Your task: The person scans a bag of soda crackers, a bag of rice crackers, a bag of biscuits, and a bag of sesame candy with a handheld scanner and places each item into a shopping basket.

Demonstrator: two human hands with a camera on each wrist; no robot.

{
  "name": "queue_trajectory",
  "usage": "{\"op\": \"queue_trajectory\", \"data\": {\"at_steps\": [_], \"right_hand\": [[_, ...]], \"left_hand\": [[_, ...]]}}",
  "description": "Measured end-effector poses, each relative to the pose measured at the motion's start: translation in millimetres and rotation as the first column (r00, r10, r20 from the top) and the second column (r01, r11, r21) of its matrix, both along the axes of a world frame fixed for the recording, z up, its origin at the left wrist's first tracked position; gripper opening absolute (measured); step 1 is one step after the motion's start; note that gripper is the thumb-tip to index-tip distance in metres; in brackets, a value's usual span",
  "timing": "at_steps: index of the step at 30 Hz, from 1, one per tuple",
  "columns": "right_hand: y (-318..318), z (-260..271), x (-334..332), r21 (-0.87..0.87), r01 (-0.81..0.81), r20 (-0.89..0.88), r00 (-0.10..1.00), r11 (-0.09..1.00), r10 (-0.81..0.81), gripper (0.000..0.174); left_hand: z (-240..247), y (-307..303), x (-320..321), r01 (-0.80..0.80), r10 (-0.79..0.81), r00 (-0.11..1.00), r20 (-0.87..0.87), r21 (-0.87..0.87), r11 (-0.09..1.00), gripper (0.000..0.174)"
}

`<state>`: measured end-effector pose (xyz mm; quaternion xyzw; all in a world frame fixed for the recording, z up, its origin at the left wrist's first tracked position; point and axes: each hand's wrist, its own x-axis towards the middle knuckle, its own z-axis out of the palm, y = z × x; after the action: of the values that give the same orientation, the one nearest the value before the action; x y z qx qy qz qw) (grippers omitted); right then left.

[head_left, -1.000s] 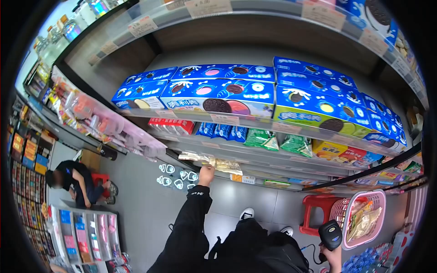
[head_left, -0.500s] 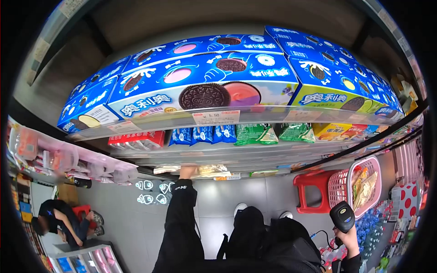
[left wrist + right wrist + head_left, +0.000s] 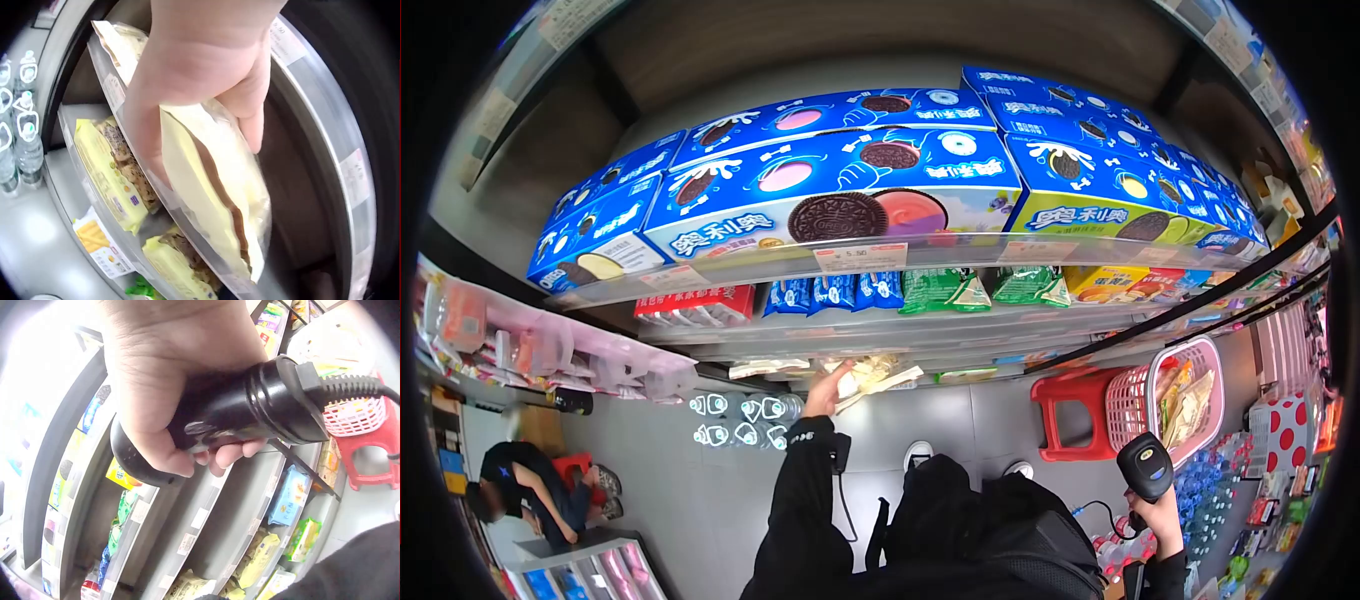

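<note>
My left hand (image 3: 824, 390) grips a cream-coloured snack packet (image 3: 872, 376) at a low shelf's front edge. In the left wrist view, thumb and fingers straddle the packet (image 3: 215, 181), which has clear plastic and a brown stripe; the fingertips are partly hidden. Another pale packet (image 3: 768, 368) lies left of that hand on the shelf. My right hand (image 3: 1163, 520) holds a black barcode scanner (image 3: 1146, 466) out to the right, away from the shelves. Its fingers wrap the handle (image 3: 225, 409), and a cable (image 3: 356, 389) runs from the handle's end.
Blue boxes of sandwich cookies (image 3: 830, 205) line the shelf above. Blue and green snack bags (image 3: 945, 290) sit under them. At right, a pink basket (image 3: 1135, 410) with packets stands by a red stool (image 3: 1050, 415). Water bottles (image 3: 745, 420) and a seated person (image 3: 530, 490) are at left.
The head view has moved closer to the cookie boxes. My left hand reached in at the low shelf, then drew back slightly with the packet, now tilted. My right hand keeps the scanner.
</note>
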<state>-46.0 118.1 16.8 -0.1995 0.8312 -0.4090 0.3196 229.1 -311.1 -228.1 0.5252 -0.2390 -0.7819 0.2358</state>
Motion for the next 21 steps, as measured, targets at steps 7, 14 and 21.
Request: {"op": "queue_trajectory", "data": {"at_steps": [7,14,21], "right_hand": [[-1.7,10.3,-23.3,-0.04,-0.017,0.047,0.999,0.999,0.019,0.02],[13.3,-2.4,-66.7,0.005,-0.255,0.085,0.964,0.967,0.254,0.028],[20.1,9.0,-105.2,-0.062,-0.476,-0.027,0.879,0.877,0.475,0.038]], "left_hand": [[55.0,91.5,30.5,0.134,-0.145,0.979,-0.145,-0.086,0.987,0.043],[75.8,192.7,73.3,0.164,-0.165,0.986,0.002,-0.071,0.984,0.052],[109.0,262.2,102.5,0.048,0.029,0.973,0.228,-0.325,0.945,0.058]]}}
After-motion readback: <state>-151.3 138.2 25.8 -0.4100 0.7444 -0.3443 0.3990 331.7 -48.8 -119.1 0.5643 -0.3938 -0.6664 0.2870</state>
